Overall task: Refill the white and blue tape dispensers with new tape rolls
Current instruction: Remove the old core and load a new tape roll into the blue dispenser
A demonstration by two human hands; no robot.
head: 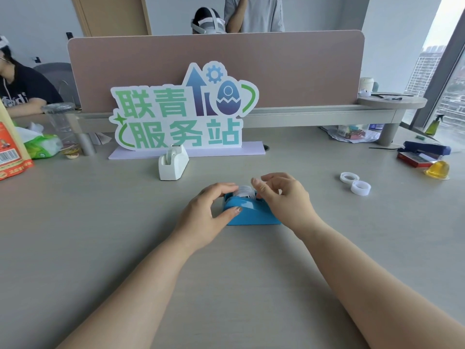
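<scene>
Head view showed both hands at the blue plastic tape dispenser (251, 212) mid-desk, left hand (208, 212) steadying it, right hand (281, 195) fingers pinching its clear roll (245, 191). White plastic dispenser (173, 162) behind looked loaded; two spare rolls (355, 183) lay near the right edge.

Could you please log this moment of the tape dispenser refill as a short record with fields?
blue dispenser: on the table, between both hands
tape roll: seated in the blue dispenser, partly hidden
left hand: steadying the blue dispenser's left end
right hand: fingers at the roll; grip unclear
white dispenser: untouched, farther back by the sign
two loose rings: on the table, right side
</scene>
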